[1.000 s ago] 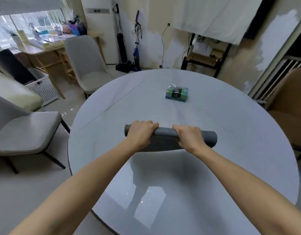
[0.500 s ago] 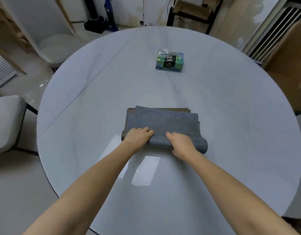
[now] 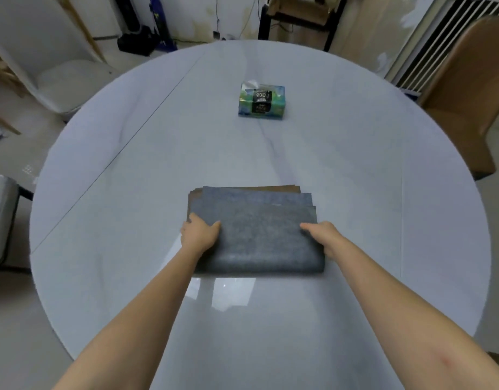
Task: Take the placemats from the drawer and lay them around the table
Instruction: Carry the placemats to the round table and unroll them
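Roll of mats has unrolled further since half a second ago: both hands have slid apart from the middle to the side edges, and more flat mat now shows.

Left hand (image 3: 199, 235) sits at the left edge of the stack of thin grey felt-like placemats (image 3: 256, 235), thumb on top, fingers wrapped under the edge, so its grip is taken on the stack. Right hand (image 3: 321, 237) is at the right edge, thumb on top and fingers hidden below, grasping the stack too. The stack lies on the near-centre of the round glossy pale grey surface (image 3: 130, 192); its near edge still curls into a soft roll, and the far edges fan out, a brown layer showing at the very back.

Judgement: the mats look light, floppy and curl-prone, and they may slide on the gloss. Best to pinch one layer at a fanned far corner, with the other hand pressing down the rest.

Farther off, well apart, a green and blue tissue box (image 3: 262, 102) stands. A brown chair (image 3: 467, 94) is beyond the rim on the right, a white chair (image 3: 60, 80) at far left.
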